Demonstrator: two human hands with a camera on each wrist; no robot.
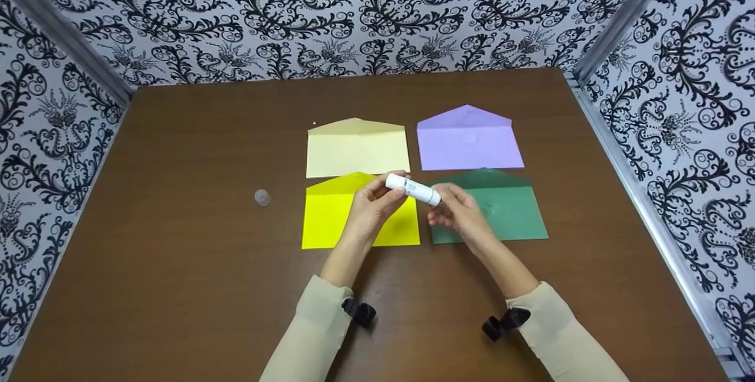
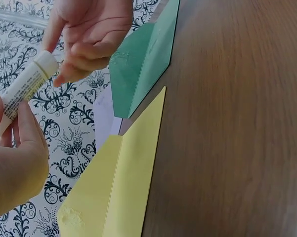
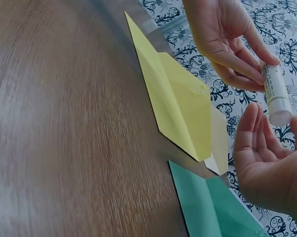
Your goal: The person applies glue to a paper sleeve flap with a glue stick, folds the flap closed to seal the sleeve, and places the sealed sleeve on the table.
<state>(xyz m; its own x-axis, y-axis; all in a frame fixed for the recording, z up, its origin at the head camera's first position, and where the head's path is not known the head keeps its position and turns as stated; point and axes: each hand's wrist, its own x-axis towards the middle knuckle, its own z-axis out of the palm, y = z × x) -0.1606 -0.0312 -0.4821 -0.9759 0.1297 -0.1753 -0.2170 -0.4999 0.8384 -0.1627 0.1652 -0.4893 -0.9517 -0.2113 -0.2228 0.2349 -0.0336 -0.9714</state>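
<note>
Over the gap between the two front envelopes, my left hand point(image 1: 377, 199) pinches a white glue stick point(image 1: 413, 189) around its middle, thumb against the fingers. At the other end of the stick, my right hand point(image 1: 463, 214) holds the base between thumb and fingertips. Dark print runs along the barrel point(image 2: 25, 89) in the left wrist view. Beneath the hands lie a bright yellow envelope point(image 1: 324, 223) and a green envelope point(image 1: 516, 217), flaps opened away from me. Clumpy smears point(image 2: 71, 220) show on the yellow flap, and rough marks point(image 2: 121, 58) on the green one.
Behind them lie a cream envelope point(image 1: 357, 149) and a purple envelope point(image 1: 472, 149), flaps also opened. A small round translucent cap point(image 1: 262, 197) sits left on the brown table point(image 1: 177, 282). Patterned panels point(image 1: 295, 10) border the table at back and sides.
</note>
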